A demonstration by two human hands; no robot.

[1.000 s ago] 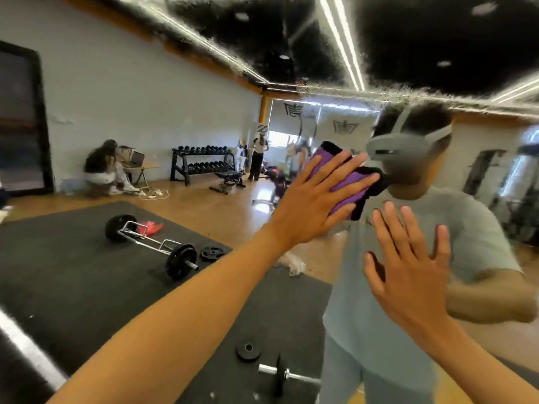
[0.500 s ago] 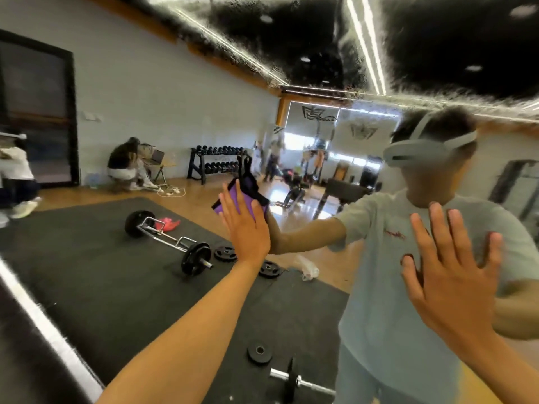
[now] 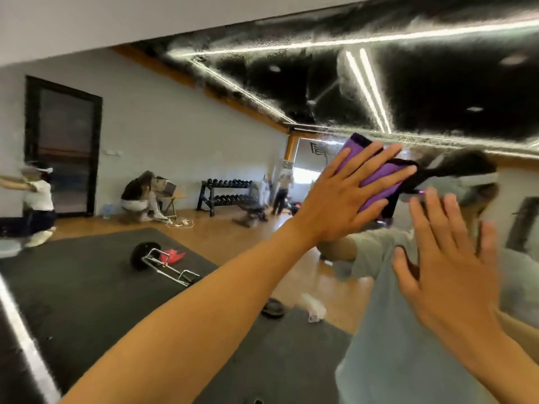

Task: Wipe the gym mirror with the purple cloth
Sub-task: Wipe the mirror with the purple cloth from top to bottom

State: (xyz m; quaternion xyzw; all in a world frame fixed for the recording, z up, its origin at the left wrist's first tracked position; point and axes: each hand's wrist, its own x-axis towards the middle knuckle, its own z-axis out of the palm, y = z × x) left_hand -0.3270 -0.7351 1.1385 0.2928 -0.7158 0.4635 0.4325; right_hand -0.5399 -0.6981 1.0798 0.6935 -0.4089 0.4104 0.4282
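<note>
The purple cloth is pressed flat against the gym mirror by the left hand, fingers straight and spread, nothing curled round the fabric. The cloth is seen as a soft, folded rectangle, purple on its face with a dark edge trailing off to the right, high on the glass just under the reflected ceiling. The right hand is held up open beside it, palm toward the glass, fingers splayed and slightly blurred; whether the glass is actually touched by it cannot be told.

Smooth, glossy glass is shown, and in it a dark rubbery floor mat is reflected, with pale wood flooring around it. A chrome-framed trap bar with a round black plate is laid on the mat, a red scrap just beside it. A black rack of dumbbells is set against the white wall. A crumpled white wad is seen at the mat's edge, near a flat black disc.
</note>
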